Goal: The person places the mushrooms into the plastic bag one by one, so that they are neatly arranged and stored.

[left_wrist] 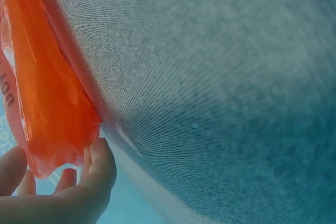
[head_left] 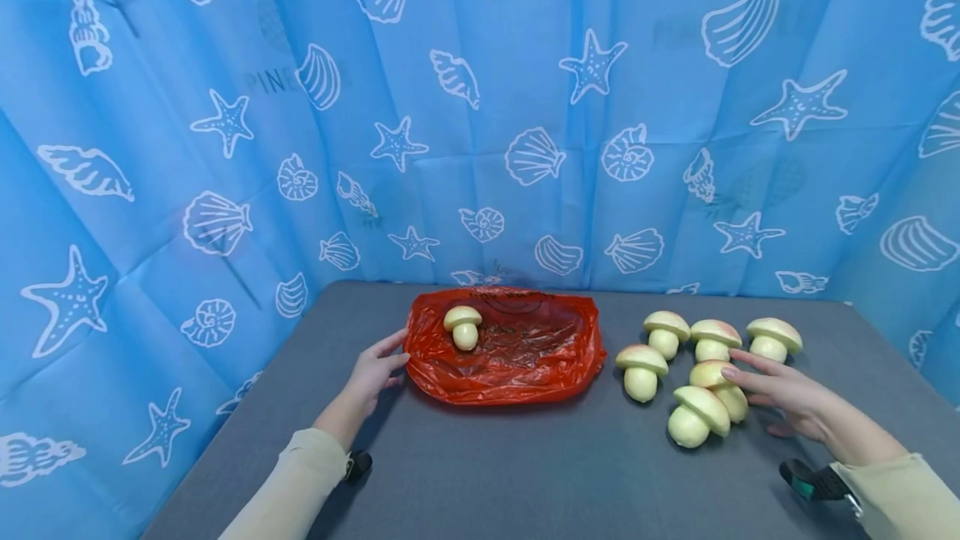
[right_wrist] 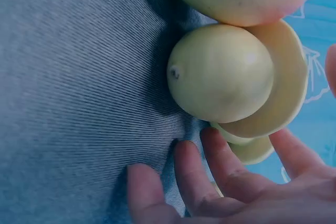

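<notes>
A red plastic bag (head_left: 517, 373) with dark print lies spread in a shallow, tray-like shape at the middle of the table. One pale toy mushroom (head_left: 465, 328) rests on its left part. My left hand (head_left: 371, 375) has its fingers at the bag's left edge, with thumb and fingers spread about its end (left_wrist: 58, 145). At the right, my right hand (head_left: 798, 398) reaches in with spread fingers beside a toy mushroom with a pink-tinged cap (head_left: 712, 373). Its index fingertip overlaps that cap. In the right wrist view the fingers (right_wrist: 226, 156) reach close to a mushroom's round stem (right_wrist: 220, 72).
Around the right hand stand more pale mushrooms: one in front lies tilted (head_left: 699, 415), one stands at the left (head_left: 641, 372), and several stand behind (head_left: 772, 338). The grey table (head_left: 525, 473) ends at a blue shell-print curtain (head_left: 465, 148).
</notes>
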Tool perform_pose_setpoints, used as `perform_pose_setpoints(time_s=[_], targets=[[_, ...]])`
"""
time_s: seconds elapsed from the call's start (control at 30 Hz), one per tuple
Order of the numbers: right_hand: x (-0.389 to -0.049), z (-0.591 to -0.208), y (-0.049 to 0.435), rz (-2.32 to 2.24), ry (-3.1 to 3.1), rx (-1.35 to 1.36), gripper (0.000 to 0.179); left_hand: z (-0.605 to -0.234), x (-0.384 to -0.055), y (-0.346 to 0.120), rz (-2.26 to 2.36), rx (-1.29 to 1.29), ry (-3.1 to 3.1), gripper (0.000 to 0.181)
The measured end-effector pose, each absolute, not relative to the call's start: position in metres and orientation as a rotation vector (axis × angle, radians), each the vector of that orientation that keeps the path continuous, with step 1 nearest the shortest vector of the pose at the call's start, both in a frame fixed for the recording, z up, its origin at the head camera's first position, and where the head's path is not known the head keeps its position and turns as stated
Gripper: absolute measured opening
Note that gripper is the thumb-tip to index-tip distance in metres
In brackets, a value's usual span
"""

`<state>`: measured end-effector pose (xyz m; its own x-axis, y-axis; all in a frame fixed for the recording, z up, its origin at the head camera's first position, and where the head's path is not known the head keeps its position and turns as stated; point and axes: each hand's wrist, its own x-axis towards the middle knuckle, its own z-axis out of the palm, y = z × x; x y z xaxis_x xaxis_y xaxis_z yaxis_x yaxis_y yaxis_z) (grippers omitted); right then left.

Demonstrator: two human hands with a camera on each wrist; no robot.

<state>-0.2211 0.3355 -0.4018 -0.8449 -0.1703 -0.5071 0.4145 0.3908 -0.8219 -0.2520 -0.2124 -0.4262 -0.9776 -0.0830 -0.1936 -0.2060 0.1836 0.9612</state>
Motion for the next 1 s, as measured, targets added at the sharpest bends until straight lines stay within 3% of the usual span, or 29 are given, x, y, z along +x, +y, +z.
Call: perform_pose_setpoints(time_s=[1.0], targets=[[-0.2284, -0.4066, 0.3349, -1.420, 2.167, 0.265, 0.099, -0.4295, -0.2525, -0.2165, 1.953, -0.275, 2.306, 0.047]])
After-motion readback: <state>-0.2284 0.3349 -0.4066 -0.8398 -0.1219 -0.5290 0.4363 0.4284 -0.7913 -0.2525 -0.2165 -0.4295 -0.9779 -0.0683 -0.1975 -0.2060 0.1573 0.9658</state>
